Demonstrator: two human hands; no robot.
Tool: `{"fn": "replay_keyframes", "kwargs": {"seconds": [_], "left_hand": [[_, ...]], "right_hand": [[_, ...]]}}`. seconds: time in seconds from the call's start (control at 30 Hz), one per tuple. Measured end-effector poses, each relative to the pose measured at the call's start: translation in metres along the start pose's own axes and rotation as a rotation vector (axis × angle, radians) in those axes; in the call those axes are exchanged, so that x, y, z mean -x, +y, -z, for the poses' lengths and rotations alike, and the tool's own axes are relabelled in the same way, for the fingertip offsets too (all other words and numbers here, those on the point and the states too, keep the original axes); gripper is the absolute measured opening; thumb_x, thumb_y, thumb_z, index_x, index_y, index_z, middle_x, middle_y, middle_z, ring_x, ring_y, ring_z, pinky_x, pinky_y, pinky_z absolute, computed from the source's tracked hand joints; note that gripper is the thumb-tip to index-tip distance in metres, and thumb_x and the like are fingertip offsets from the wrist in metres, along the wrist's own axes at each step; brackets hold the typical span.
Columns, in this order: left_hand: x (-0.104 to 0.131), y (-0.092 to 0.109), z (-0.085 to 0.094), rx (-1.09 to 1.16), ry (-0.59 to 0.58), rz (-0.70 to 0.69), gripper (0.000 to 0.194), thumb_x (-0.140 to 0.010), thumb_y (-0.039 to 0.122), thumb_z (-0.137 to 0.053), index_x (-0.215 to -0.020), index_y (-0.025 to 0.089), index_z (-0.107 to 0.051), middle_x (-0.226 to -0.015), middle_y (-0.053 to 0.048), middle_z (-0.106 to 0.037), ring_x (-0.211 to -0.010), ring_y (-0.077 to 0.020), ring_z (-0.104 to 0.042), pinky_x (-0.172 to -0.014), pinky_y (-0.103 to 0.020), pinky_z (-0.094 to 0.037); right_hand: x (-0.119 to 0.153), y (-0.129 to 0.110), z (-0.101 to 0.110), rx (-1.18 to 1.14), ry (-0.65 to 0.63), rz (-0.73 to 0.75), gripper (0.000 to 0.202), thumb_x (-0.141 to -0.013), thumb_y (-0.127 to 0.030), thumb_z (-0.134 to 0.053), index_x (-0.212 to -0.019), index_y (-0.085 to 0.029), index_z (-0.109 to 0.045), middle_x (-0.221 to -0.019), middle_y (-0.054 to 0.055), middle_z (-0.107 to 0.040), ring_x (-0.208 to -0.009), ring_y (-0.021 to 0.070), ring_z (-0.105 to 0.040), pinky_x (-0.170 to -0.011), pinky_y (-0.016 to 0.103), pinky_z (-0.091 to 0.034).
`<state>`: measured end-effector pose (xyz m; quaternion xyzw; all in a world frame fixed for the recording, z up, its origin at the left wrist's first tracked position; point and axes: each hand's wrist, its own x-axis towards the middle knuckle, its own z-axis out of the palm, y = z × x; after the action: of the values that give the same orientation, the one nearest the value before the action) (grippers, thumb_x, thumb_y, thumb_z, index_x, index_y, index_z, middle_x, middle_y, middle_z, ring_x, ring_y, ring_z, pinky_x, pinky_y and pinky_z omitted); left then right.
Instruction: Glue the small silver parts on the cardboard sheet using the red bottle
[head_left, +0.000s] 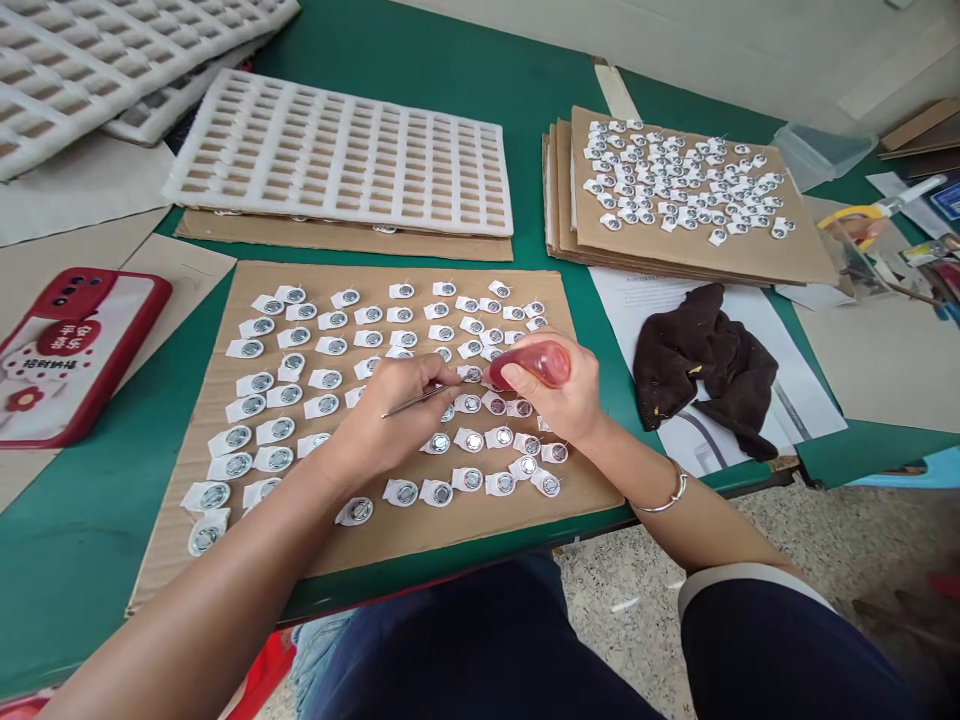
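Observation:
My left hand (405, 400) is closed on a pair of thin metal tweezers (420, 400), whose tip reaches one of the small parts near the middle of a cardboard sheet (315, 545). In my right hand (566, 395) is a small red squeeze bottle (544, 362). Its nozzle points left toward that same part; whether it touches cannot be made out. Rows of small round metallic parts on white tabs (403, 492) lie across the cardboard. Some of them are hidden under my hands and left forearm.
A white foam tray (337, 150) with many slots rests behind the cardboard. Stacked cardboard (690, 215) with similar parts stands at back right. A dark brown cloth (705, 365) lies on paper at right, and yellow-handled scissors (862, 220) beyond. A red phone (82, 355) lies left.

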<state>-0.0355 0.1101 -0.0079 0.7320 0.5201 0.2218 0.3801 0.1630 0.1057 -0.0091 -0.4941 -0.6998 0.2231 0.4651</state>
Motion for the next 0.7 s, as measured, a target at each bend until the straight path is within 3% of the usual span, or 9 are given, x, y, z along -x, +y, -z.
{"fn": "replay_keyframes", "kwargs": {"seconds": [0.7], "left_hand": [[-0.003, -0.012, -0.001, 0.116, -0.017, 0.11, 0.014, -0.076, 0.032, -0.057, -0.082, 0.022, -0.064, -0.067, 0.001, -0.062, -0.056, -0.0097, -0.052, -0.045, -0.02, -0.036]], "right_hand": [[0.001, -0.001, -0.001, -0.01, 0.004, 0.037, 0.016, -0.069, -0.026, -0.068, -0.081, -0.021, -0.059, -0.077, -0.001, -0.061, -0.073, 0.0114, -0.057, -0.07, 0.029, -0.048]]}}
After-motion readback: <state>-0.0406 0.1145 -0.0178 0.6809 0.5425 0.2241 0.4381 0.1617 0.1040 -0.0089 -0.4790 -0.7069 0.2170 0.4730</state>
